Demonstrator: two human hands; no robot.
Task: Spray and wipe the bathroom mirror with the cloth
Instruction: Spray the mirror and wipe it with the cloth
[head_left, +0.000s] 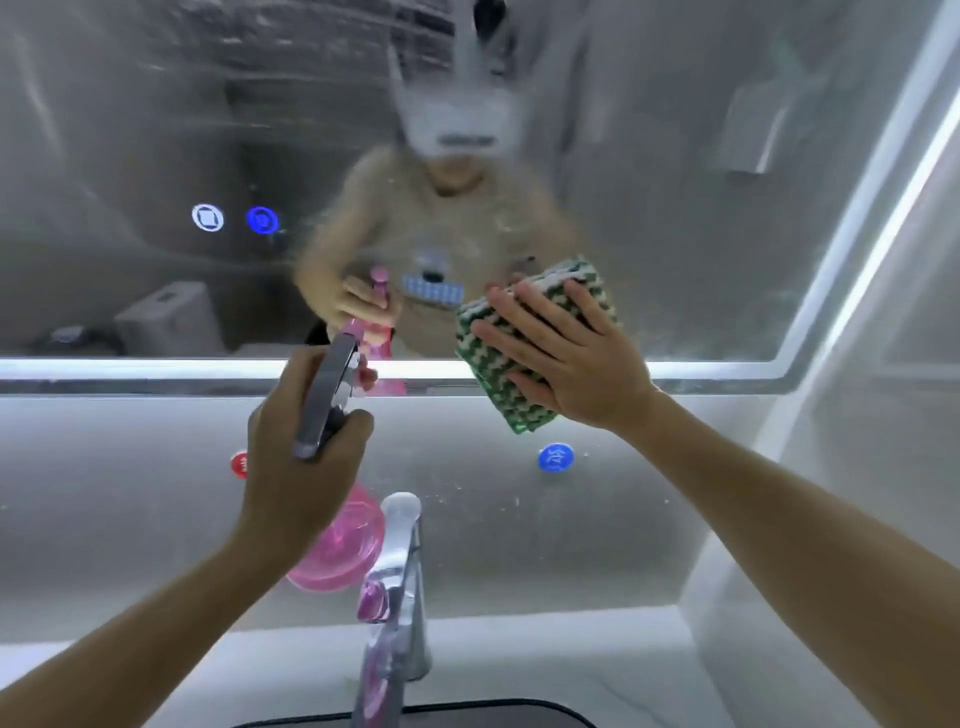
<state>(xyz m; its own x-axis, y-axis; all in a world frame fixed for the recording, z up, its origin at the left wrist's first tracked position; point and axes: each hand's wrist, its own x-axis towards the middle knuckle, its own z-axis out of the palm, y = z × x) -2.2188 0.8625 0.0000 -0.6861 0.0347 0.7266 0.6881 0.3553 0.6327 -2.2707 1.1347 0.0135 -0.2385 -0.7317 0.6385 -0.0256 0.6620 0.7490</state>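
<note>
**Cloth pressing on the mirror's lower edge**

Sink rim (415, 714) is showing nearest, at the bottom, with the tap (402, 566) rising behind it. Above the tap, the left hand (296, 467) is gripping the sprayer (332, 540), fingers curling round its neck and grey trigger, the pink bottle hanging below the palm and the nozzle pointing at the glass. It is looking light and rigid, probably slick if wet, so the neck seems the safest place to be holding it.

Farther on, the right hand (566, 358) is lying flat with fingers spread and straight, pressing the cloth (524, 353) against the mirror (675, 208). The folded cloth is sitting under the fingers and palm, sticking out past the fingertips, straddling the mirror's lit bottom edge, right of centre. Being soft and limp, it is likely to bunch or slip unless flat pressure is spreading across it.

The glass above is looking hazy and streaked, so wiping appears far from finished.
</note>
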